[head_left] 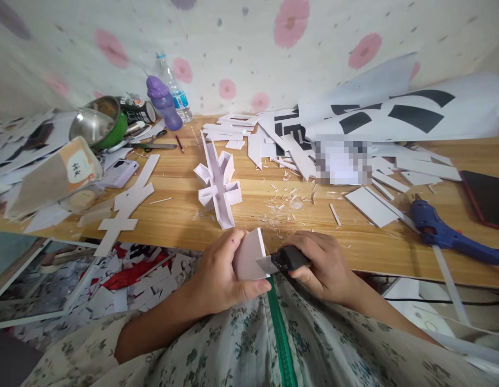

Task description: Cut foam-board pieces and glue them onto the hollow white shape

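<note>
Watching remotely, I read this as paring: the left hand (219, 271) grasps the white board (249, 255) near the front of the table (179, 215), the right hand (324, 260) grips the cutter (293, 258), blade (266, 265) at the board, and the next stroke calls for a clear left thumb (251, 290).

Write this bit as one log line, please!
left hand: holding white piece | right hand: holding knife | blade: at piece's edge | glue gun: on table, right side
</note>
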